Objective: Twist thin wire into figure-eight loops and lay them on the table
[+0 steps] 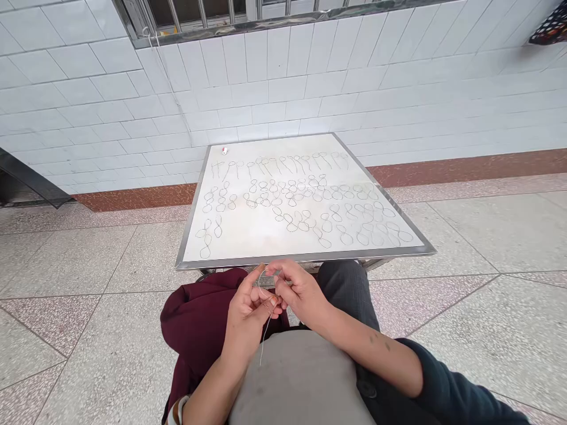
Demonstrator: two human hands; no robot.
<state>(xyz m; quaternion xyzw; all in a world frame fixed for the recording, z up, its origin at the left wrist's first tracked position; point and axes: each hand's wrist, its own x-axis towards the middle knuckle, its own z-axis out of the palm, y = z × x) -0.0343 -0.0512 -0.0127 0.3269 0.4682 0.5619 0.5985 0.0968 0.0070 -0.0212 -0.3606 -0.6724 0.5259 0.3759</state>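
A thin pale wire (264, 338) is bent into a curve between my two hands, in front of the table's near edge. My left hand (248, 310) pinches it between thumb and fingers, and one end hangs down over my lap. Close against it, my right hand (299, 290) has its fingers bent round the upper part of the curve. Fingertips of both hands meet near the wire. On the white tabletop (248, 236) lie several thin wire pieces in rows, many shaped as double loops, with looped pieces with long tails along the back.
The table's metal rim (310, 257) runs just beyond my hands. A small white and red object (224, 150) sits at its back left corner. Dark red cloth (199, 313) covers my left leg. Behind the table stands a white tiled wall (283, 94) with a barred window.
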